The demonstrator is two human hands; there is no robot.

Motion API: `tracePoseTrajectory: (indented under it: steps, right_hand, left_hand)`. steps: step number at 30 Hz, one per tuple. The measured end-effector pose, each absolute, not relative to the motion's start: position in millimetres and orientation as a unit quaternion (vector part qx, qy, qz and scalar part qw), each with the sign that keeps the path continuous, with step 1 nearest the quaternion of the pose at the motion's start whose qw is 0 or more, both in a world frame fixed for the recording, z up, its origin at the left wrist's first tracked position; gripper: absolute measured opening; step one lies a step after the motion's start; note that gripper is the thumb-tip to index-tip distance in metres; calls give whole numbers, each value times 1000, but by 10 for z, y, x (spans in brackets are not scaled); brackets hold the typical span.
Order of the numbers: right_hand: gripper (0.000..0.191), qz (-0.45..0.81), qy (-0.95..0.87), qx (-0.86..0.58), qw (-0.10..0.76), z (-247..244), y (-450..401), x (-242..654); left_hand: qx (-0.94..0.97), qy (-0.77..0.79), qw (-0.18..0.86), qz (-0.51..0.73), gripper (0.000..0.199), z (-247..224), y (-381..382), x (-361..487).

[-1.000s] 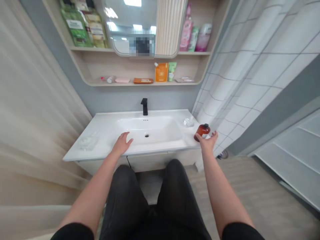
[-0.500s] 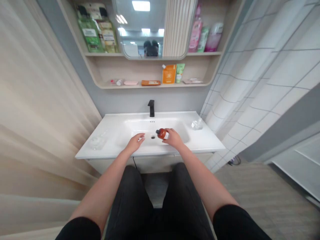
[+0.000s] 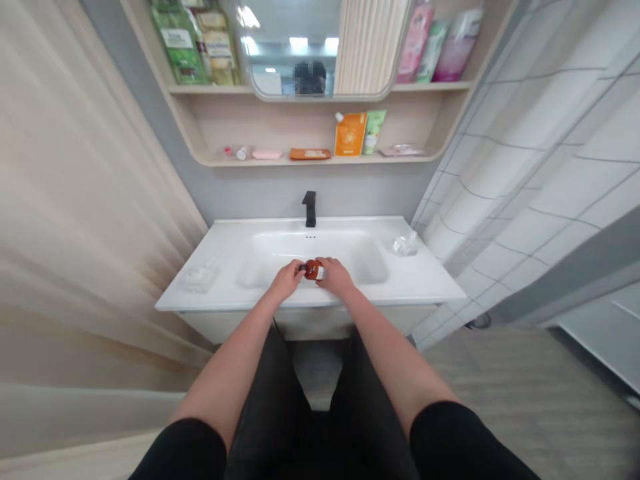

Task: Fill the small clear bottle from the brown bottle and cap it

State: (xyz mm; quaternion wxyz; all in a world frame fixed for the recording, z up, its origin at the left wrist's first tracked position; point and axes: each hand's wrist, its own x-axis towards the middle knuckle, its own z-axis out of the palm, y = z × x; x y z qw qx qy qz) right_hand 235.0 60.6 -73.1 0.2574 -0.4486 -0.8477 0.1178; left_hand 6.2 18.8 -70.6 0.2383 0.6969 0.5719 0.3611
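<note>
Beige curtain folds [image 3: 85, 220] hung down the left side of the bathroom, beside a white ceramic basin [image 3: 235, 250] set below a pale wooden shelf [image 3: 280, 127] of packets and bottles. Near the basin's left end lay a clear soap dish [image 3: 200, 277]. The left hand [image 3: 287, 280] was curled closed at the dark cap [image 3: 303, 268] of an amber bottle [image 3: 315, 270], which lay sideways over the front of the bowl, borne between both hands. The right hand [image 3: 336, 277] was closed over the bottle's labelled body. Behind them stood a black faucet [image 3: 309, 208], and further right a clear glass dish [image 3: 405, 245] and a grid-patterned white curtain [image 3: 530, 180]. The step in hand appeared to be two-handed work at the cap; the next move would call for a steady hold on the body.
</note>
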Motion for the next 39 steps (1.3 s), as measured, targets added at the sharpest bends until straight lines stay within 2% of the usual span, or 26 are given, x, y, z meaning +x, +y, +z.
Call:
tracePoseTrajectory:
  steps: [1, 4, 5, 7, 10, 12, 16, 19, 21, 25, 29, 31, 35, 37, 39]
  right_hand:
    - [74, 113, -851, -445, 256, -723, 599, 2344]
    - [75, 103, -857, -435, 255, -707, 585, 2328]
    - [75, 101, -858, -436, 254, -704, 583, 2325]
    - [75, 99, -855, -443, 250, -698, 578, 2321]
    - [74, 97, -853, -453, 241, -684, 568, 2321]
    - [73, 96, -853, -453, 238, -672, 559, 2321]
    - [75, 95, -850, -460, 239, -653, 543, 2320]
    - [75, 97, -851, -459, 236, -645, 537, 2317]
    - [73, 100, -851, -457, 238, -640, 535, 2314]
    - [73, 97, -852, -456, 237, -633, 537, 2307]
    - [73, 93, -853, -457, 233, -648, 555, 2305]
    - [73, 94, -855, -454, 235, -663, 565, 2307]
    - [74, 99, -850, -460, 239, -683, 562, 2312]
    - [72, 98, -843, -474, 233, -679, 545, 2311]
    - [70, 95, -833, -496, 226, -664, 527, 2310]
  left_hand:
    - [695, 585, 229, 349, 29, -697, 189, 64]
    - [677, 637, 183, 320, 54, -663, 193, 69]
    - [667, 650, 174, 320, 56, -653, 193, 70]
    - [650, 651, 184, 345, 49, -642, 190, 71]
    - [663, 597, 226, 392, 25, -642, 182, 69]
    - [675, 587, 236, 380, 24, -645, 181, 68]
    - [648, 632, 228, 358, 43, -636, 186, 66]
    - [640, 606, 235, 410, 27, -623, 188, 62]
    - [649, 595, 247, 404, 24, -618, 187, 57]
    - [636, 639, 235, 362, 47, -622, 180, 56]
    - [640, 609, 251, 395, 29, -646, 188, 63]
    - [655, 599, 251, 387, 27, -662, 197, 53]
    - [633, 642, 222, 372, 51, -670, 205, 5]
    - [596, 661, 220, 399, 53, -650, 207, -9]
    - [552, 664, 231, 449, 44, -617, 207, -4]
